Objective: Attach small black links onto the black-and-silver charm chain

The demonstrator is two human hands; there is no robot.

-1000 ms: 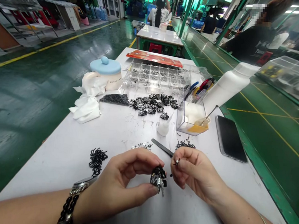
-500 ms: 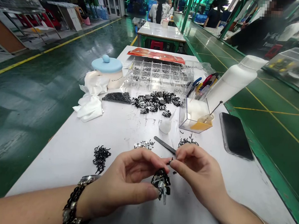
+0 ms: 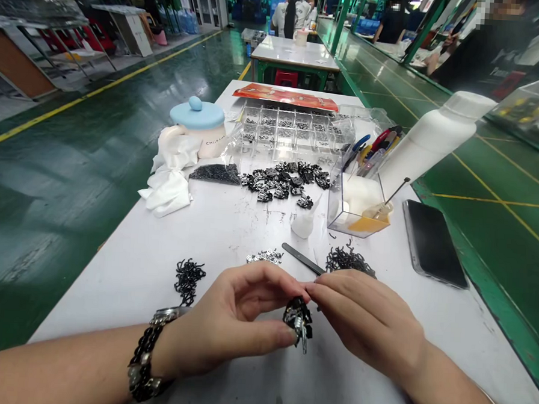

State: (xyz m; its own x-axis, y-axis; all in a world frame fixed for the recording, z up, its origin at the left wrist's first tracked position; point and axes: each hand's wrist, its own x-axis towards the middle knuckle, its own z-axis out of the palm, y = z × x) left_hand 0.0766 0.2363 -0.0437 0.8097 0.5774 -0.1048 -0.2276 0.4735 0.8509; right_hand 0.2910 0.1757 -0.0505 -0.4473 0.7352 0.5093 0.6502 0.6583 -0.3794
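Between thumb and fingers my left hand (image 3: pixel 240 318) grips a small black-and-silver mechanical part (image 3: pixel 298 320) with a spring and a metal pin pointing down. My right hand (image 3: pixel 371 325) is closed, its fingertips meeting my left fingertips just above the part; the back of the hand hides what they pinch. Beyond my hands lie dark tweezers (image 3: pixel 302 258), a pile of small silver pieces (image 3: pixel 265 256) and a pile of short black curved pieces (image 3: pixel 350 260). Another pile of black curved pieces (image 3: pixel 188 281) is left of my left hand.
Similar black mechanical parts (image 3: pixel 284 181) lie mid-table before a clear compartment box (image 3: pixel 284 133). A small white squeeze bottle (image 3: pixel 303 225), a clear tool holder (image 3: pixel 361 225), a white bottle (image 3: pixel 439 144) and a phone (image 3: pixel 434 244) stand or lie right. A blue-lidded mug (image 3: pixel 199 123) and tissues (image 3: pixel 168 187) are left.
My right hand has turned over, its back now facing up, and its fingertips have come against my left fingertips. A small dark piece seen in its pinch before is now hidden.
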